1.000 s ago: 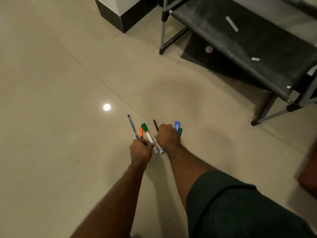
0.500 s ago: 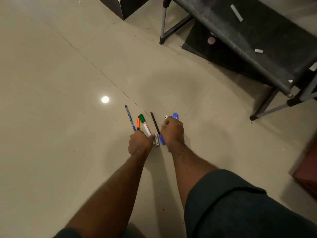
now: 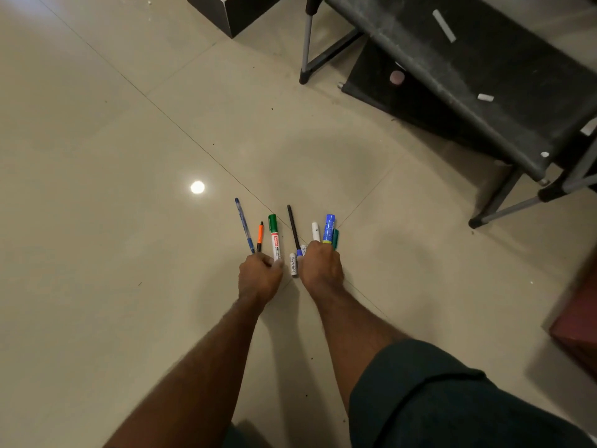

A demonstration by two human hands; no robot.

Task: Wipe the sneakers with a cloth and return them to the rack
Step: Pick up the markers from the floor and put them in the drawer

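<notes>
No sneaker and no cloth is in view. Several pens and markers lie side by side on the tiled floor. My left hand has curled fingers at the near ends of a blue pen, an orange pen and a green-capped marker, pinching the marker's end. A black pen lies between my hands. My right hand curls over the near ends of a white marker, a blue marker and a teal one. The black rack stands at the upper right.
The rack's metal legs reach the floor to the right of the pens. Small white scraps lie on its shelf. A black box sits at the top, a dark red object at the right edge. Bare tiles spread to the left.
My right hand has drawn back toward me, so more of the white, blue and teal markers shows. My left hand has stayed at the pen ends. The view has dipped closer.
</notes>
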